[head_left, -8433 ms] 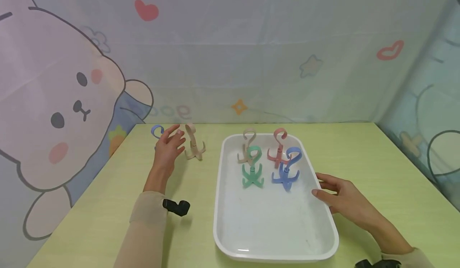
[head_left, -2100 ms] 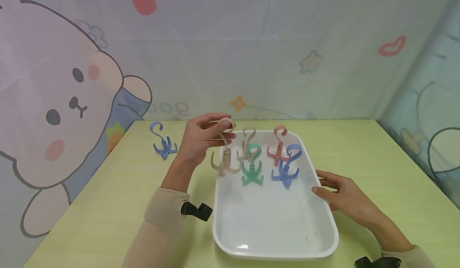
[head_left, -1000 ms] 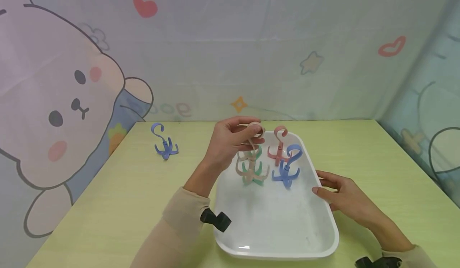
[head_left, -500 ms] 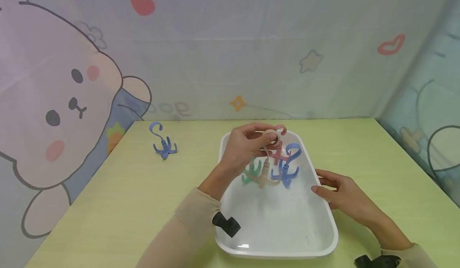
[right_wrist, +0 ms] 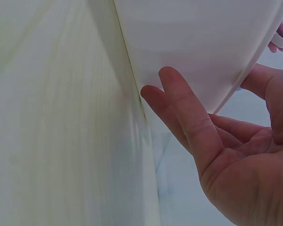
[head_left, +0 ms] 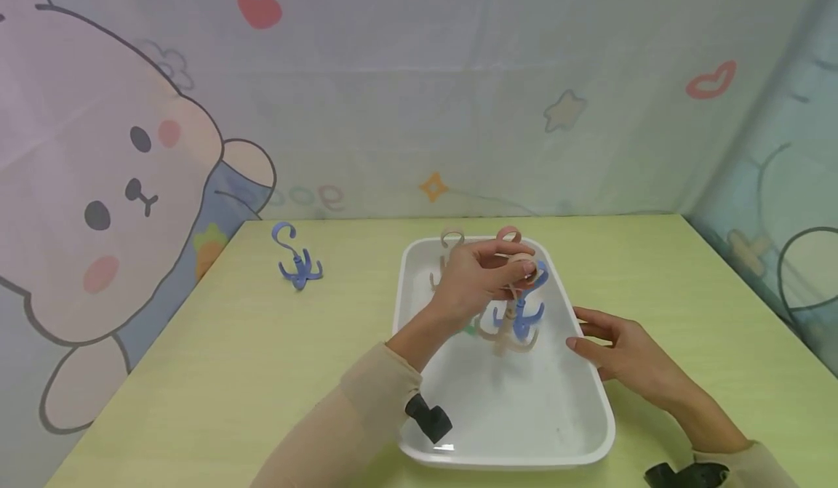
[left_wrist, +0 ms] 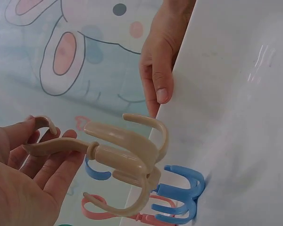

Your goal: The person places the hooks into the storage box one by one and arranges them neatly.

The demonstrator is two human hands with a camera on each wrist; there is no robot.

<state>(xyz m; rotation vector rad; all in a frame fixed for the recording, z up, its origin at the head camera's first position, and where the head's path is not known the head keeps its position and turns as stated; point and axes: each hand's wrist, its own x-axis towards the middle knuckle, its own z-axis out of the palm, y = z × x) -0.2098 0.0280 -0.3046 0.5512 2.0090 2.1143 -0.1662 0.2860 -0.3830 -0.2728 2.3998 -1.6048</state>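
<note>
My left hand [head_left: 474, 277] pinches the curved top of a beige four-pronged hook hanger [left_wrist: 120, 157], its prongs pointing down over the white tray [head_left: 504, 422]. In the tray, a blue hook hanger [head_left: 524, 318] stands just behind the held one. Beyond my fingers a pink hook hanger [head_left: 508, 233] shows mostly its top. Another beige hook hanger [head_left: 452, 235] is at the tray's back left. Only a bit of a green hook hanger [head_left: 470, 328] shows under my left hand. At the tray's right rim, my right hand [head_left: 631, 361] holds the edge, thumb at the rim, fingers against the outer wall.
A second blue hook hanger [head_left: 300, 268] stands upright on the pale green table [head_left: 229, 372], left of the tray. Behind the table hangs a printed cloth [head_left: 393, 95] with cartoon figures.
My left hand took the beige hook hanger from beside the blue one on the table's left and carried it right, over the tray. My right hand has stayed at the rim.
</note>
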